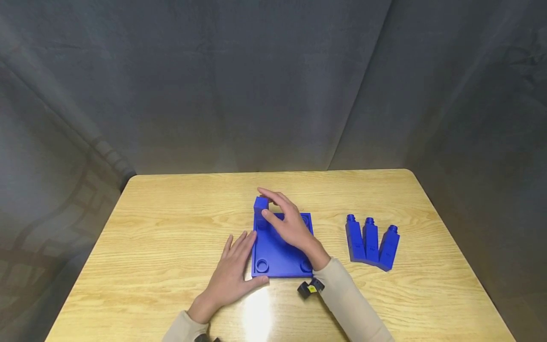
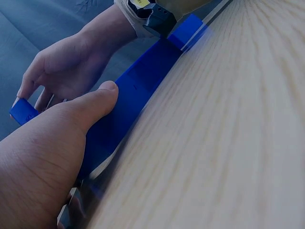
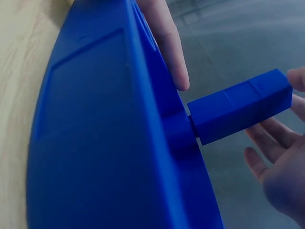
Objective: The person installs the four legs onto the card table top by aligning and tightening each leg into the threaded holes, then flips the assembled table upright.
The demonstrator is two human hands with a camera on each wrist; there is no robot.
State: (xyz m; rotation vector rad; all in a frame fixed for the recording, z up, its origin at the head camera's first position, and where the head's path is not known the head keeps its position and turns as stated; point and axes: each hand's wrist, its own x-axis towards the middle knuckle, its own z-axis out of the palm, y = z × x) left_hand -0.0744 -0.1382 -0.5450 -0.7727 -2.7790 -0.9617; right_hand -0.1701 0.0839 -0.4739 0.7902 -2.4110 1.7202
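Observation:
A blue square base (image 1: 282, 251) with a raised rim and round corner sockets lies on the table. At its far left corner a blue block-shaped leg (image 1: 261, 205) stands upright, its narrow neck in the socket. My right hand (image 1: 288, 223) reaches across the base and holds the leg near its top between thumb and fingers; the right wrist view shows the leg (image 3: 240, 106) with the thumb at its top end. Straight fingers of my left hand (image 1: 232, 273) press the base's left side, while the left thumb (image 2: 102, 98) rests against its front side.
Right of the base, several matching blue legs (image 1: 371, 242) lie side by side with threaded ends pointing away. The wooden table (image 1: 183, 218) has grey curtains (image 1: 239, 95) behind it and at both sides. A dark wrist camera (image 1: 311, 288) sits near the base's front right corner.

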